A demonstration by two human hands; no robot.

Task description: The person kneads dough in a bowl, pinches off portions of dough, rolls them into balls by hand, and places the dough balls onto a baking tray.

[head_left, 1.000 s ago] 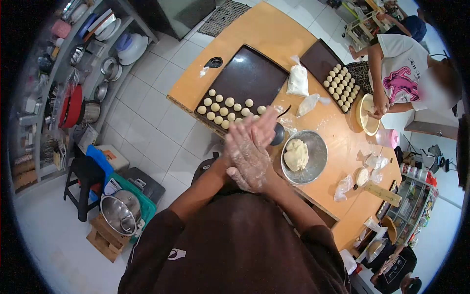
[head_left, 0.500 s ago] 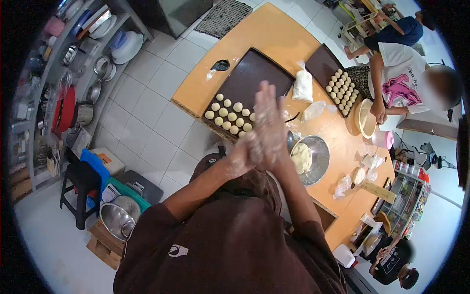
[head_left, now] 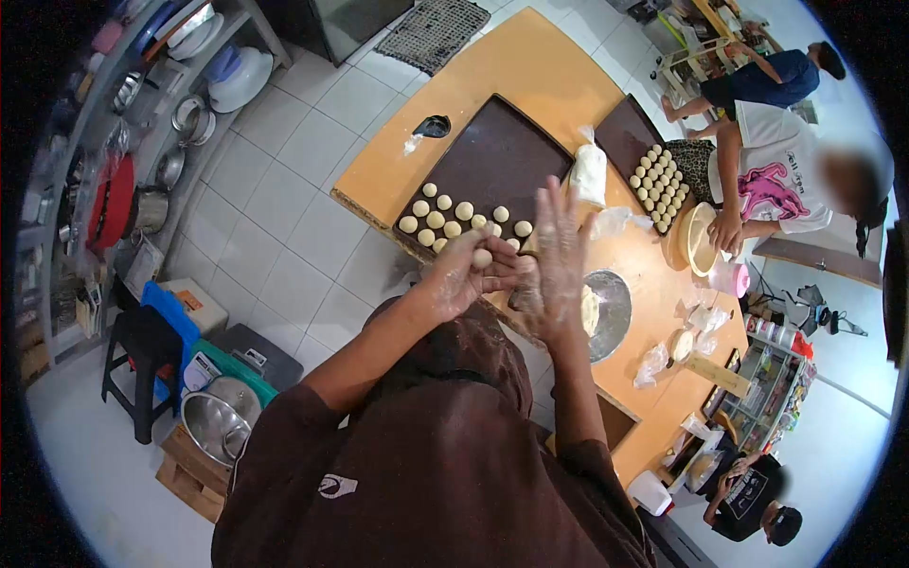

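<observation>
A small pale dough ball point(head_left: 482, 257) rests in my left hand point(head_left: 461, 272), whose fingers are curled around it. Dusted with flour, my right hand point(head_left: 554, 265) is held upright beside it, fingers stretched out and nothing in it. Just beyond both hands lies a dark baking tray point(head_left: 497, 147) with several dough balls point(head_left: 453, 229) along its near side; my hands hide some of them. To the right of my right hand stands a metal bowl point(head_left: 615, 312) with pale dough point(head_left: 589, 310) inside, partly covered by the hand.
A second tray point(head_left: 620, 133) carries rows of dough balls. A bag of white powder point(head_left: 589, 175) stands between the trays. Across the table point(head_left: 559, 71), a person point(head_left: 757, 170) has hands at a yellowish bowl point(head_left: 701, 237). Shelves with pots point(head_left: 151, 216) line the left side.
My palms were pressed together and are now apart. The left hand has moved left and opened to show a dough ball, while the right has shifted right and slightly down.
</observation>
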